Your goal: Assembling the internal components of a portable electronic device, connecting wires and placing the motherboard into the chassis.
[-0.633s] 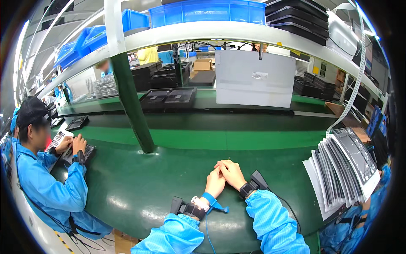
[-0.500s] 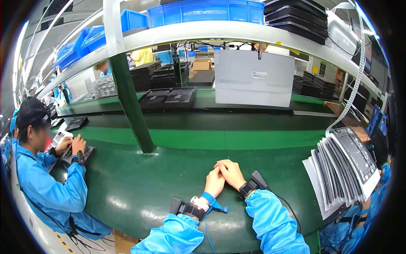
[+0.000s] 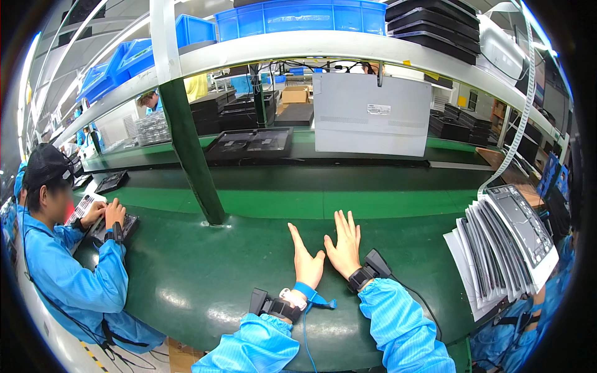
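Note:
My left hand (image 3: 306, 261) is over the green workbench (image 3: 249, 267), fingers stretched forward and nothing in it. Beside it, a small gap away, my right hand (image 3: 344, 246) has its fingers extended and is bare of any object. A blue wrist strap (image 3: 309, 291) with a thin cord circles my left wrist, next to a black band with a dark module (image 3: 260, 301). Around my right wrist is another black band with a dark module (image 3: 377, 262), its cable trailing down the sleeve.
At the right edge leans a stack of thin panels (image 3: 497, 248). A co-worker (image 3: 71, 248) handles a dark device at the left. A green post (image 3: 193, 155) rises from the bench. Behind lie black trays (image 3: 249, 144); a grey board (image 3: 371, 115) hangs below a shelf with blue bins (image 3: 298, 17).
My hands were clasped together; now they are apart with the fingers straightened. The forearms have stayed in nearly the same place.

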Available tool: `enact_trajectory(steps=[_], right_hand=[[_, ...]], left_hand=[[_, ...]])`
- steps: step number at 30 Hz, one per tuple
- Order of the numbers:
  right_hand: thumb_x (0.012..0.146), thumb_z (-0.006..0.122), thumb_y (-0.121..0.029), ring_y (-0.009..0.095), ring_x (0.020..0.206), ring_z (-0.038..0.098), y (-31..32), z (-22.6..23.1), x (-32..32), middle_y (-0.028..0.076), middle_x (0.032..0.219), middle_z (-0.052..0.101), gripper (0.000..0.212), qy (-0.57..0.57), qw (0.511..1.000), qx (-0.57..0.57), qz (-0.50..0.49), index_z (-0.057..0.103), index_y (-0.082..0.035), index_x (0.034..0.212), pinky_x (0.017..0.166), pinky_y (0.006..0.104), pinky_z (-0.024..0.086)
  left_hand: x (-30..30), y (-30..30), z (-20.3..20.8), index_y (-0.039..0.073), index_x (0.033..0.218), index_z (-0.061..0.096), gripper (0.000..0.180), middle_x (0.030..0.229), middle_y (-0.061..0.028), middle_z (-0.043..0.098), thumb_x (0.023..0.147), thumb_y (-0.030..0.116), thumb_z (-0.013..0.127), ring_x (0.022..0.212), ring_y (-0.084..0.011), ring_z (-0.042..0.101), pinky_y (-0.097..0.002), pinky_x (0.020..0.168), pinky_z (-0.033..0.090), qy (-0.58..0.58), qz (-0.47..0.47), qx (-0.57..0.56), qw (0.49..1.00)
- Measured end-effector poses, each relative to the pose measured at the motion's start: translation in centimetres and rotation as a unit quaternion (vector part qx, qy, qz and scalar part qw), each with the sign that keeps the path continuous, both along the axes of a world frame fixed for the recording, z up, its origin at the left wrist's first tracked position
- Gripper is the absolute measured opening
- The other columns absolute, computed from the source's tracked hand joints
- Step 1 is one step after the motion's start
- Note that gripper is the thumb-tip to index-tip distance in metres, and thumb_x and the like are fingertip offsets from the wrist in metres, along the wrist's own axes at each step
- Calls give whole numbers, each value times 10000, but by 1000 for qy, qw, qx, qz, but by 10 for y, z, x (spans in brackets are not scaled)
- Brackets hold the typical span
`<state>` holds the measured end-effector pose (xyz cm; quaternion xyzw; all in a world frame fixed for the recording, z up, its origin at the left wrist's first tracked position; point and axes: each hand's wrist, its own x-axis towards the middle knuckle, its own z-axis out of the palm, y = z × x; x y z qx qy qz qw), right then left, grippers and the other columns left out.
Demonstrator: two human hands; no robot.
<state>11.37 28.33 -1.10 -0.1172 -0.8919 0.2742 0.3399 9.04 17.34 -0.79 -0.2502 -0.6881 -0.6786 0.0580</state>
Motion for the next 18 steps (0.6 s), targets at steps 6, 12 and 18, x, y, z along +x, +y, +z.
enact_trajectory(steps=[6,12,18], right_hand=[[774,584,-251,330,1382,28,-5,2,3,166,1471,176,596,-59,997,37,-29,425,-54,1313,1044,612,33],[764,609,-302,345,1377,44,-13,-2,2,158,1477,158,655,-82,985,144,-38,392,-78,1340,1021,644,39],[770,571,-407,319,1378,93,-22,7,6,119,1485,172,682,-59,958,276,-48,352,-180,1375,995,669,73]], left_hand=[[5,-2,7,139,1439,-76,992,1492,-184,72,702,-12,570,1380,-317,84,-527,1081,2,-3,32,-73,997],[1,-3,0,118,1450,44,829,1501,-124,100,802,174,557,1390,-305,30,-543,1071,-10,25,20,-110,993],[5,3,-1,118,1449,100,785,1506,-117,90,836,322,546,1391,-304,14,-573,1042,-61,90,41,-162,982]])
